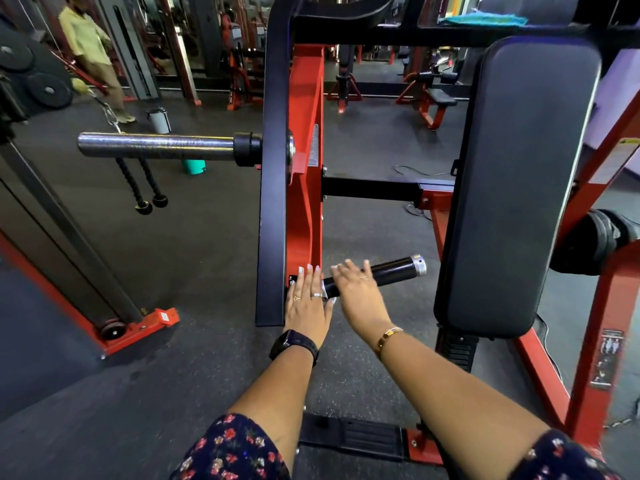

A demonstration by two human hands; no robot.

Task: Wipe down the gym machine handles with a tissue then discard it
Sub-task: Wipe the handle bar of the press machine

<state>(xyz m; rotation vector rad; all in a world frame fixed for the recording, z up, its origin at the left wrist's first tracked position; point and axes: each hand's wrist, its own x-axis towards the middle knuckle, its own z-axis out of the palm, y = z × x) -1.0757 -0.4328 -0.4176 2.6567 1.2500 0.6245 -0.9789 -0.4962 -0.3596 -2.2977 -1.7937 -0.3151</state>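
R grip [356, 289] hides handle [394, 270] inner half.

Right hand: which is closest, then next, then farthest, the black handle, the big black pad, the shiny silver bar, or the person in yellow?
From the right hand:
1. Black handle, right under it.
2. Black pad, to its right.
3. Silver bar, upper left.
4. Person in yellow, far back left.

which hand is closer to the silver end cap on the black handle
Right. The right hand is over the middle of the handle, short of the silver end cap; the left hand is farther back at its base.
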